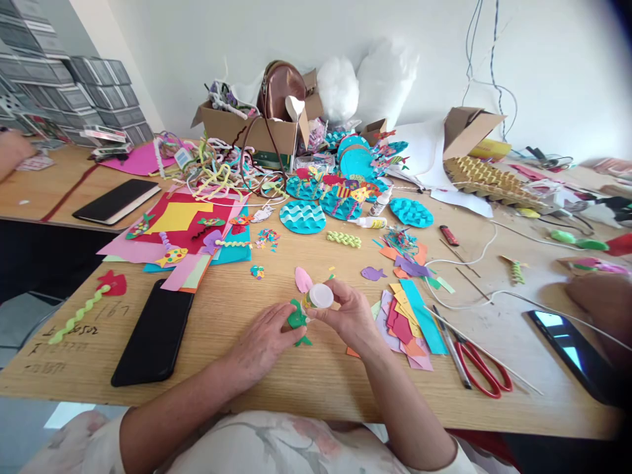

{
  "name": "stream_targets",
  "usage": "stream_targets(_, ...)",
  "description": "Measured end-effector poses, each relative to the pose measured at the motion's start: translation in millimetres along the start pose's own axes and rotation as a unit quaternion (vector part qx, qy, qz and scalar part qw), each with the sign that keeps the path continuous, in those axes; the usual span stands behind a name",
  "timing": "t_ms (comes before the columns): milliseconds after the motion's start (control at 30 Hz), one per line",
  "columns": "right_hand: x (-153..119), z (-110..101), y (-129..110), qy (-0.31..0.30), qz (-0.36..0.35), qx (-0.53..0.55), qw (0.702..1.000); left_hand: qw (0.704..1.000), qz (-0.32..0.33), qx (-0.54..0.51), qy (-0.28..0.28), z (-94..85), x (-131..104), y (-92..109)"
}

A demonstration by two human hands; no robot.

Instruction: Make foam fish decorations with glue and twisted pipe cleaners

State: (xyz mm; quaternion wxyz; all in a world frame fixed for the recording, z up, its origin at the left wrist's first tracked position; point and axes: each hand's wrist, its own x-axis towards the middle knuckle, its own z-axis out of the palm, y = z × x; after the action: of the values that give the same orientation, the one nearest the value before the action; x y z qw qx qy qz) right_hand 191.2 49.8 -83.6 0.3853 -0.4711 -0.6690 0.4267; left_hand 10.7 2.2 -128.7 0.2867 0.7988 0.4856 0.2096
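Near the table's front middle, my left hand [269,339] rests on a green paper fish [297,316], its fingers pressed over the lower part. The fish's green tail [304,342] shows beside the fingertips. My right hand [345,313] is closed around a small glue bottle [322,296], tilted with its round white base toward the camera. The bottle's tip is at the green fish, partly hidden by the fingers. A pink paper piece [303,280] lies just behind. To the right is a purple paper fish [373,273].
Red scissors [481,368], a pen [451,349] and paper scraps [402,322] lie right. A black phone [154,336] is left. Blue discs [302,217], pipe cleaners and a cardboard box [247,131] stand behind. Another person's hand [600,303] is at far right.
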Motion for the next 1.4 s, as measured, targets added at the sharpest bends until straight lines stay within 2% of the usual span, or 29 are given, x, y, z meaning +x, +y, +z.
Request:
stream_targets(200,2.2,2.4,0.3,-0.004,-0.019,0.001,1.000,1.000,-0.001,-0.010,-0.002,0.1,0.9,0.4)
stream_targets(367,0.2,0.3,-0.5,0.005,0.002,0.014,1.000,1.000,-0.006,-0.006,-0.001,0.5,0.9,0.2)
stream_targets(700,-2.1,1.7,0.3,0.008,-0.010,0.002,1.000,1.000,-0.011,-0.010,-0.004,0.7,1.0,0.3)
stream_targets(833,-4.7,1.4,-0.2,-0.006,-0.021,0.006,1.000,1.000,-0.015,-0.011,-0.007,0.6,1.2,0.0)
stream_targets(1000,-3.5,-0.2,0.0,0.005,0.001,0.004,1.000,1.000,-0.016,-0.008,0.001,0.6,0.8,0.0)
stream_targets(1400,-5.2,0.5,-2.4,0.005,-0.001,0.007,1.000,1.000,-0.013,-0.005,-0.004,1.0,0.2,-0.8)
